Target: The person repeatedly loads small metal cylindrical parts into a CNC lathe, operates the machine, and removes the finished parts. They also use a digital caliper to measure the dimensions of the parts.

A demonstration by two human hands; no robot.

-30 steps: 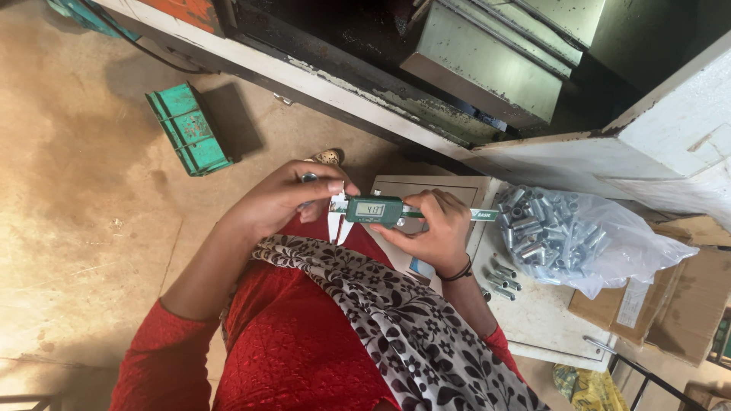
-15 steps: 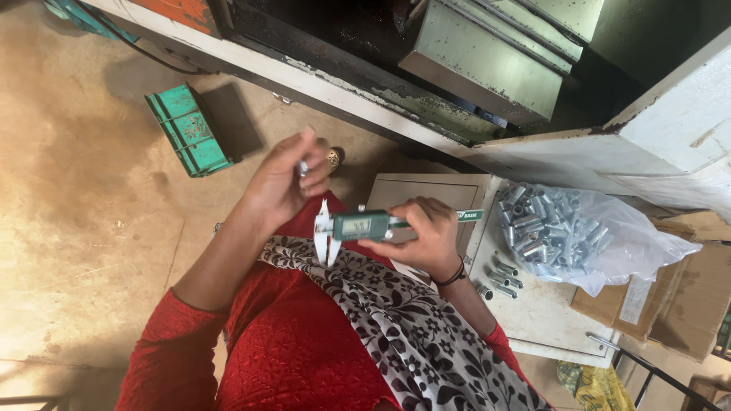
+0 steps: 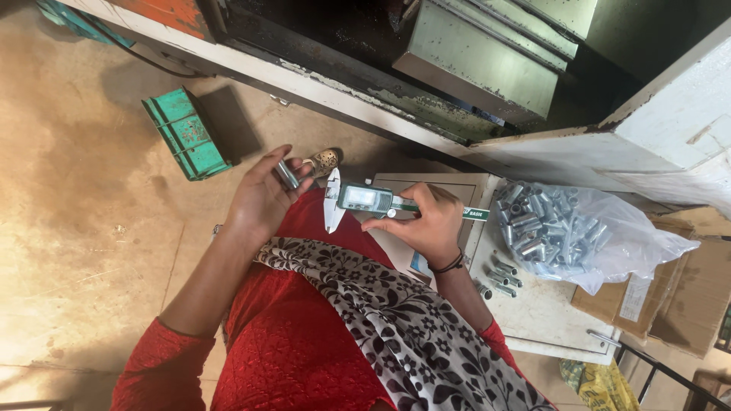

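The right hand (image 3: 426, 228) is gripping a digital caliper (image 3: 362, 199) by its slider body, thumb resting near the thumbwheel, and holding it so that the beam is running roughly level, out toward a clear plastic bag of metal sleeves (image 3: 567, 232), while the measuring jaws are pointing downward at the caliper's other end. Taking the caliper as the landmark, the left hand (image 3: 263, 199) is sitting just beyond that jaw end, apart from it, fingers curled narrowly around a small metal sleeve (image 3: 286, 175) pinched between thumb and fingertips. The sleeve's long axis is lying tilted, slanting up and away from the jaws rather than square across them, and the left hand is plainly the nearer one to the jaw opening. The jaws themselves are looking closed or nearly so; a gap is hard to make out. Behind the caliper a pale cabinet top (image 3: 548, 312) is carrying a few loose sleeves (image 3: 499, 278), and farther off, past the left hand, a green crate (image 3: 185, 133) is lying on the floor.
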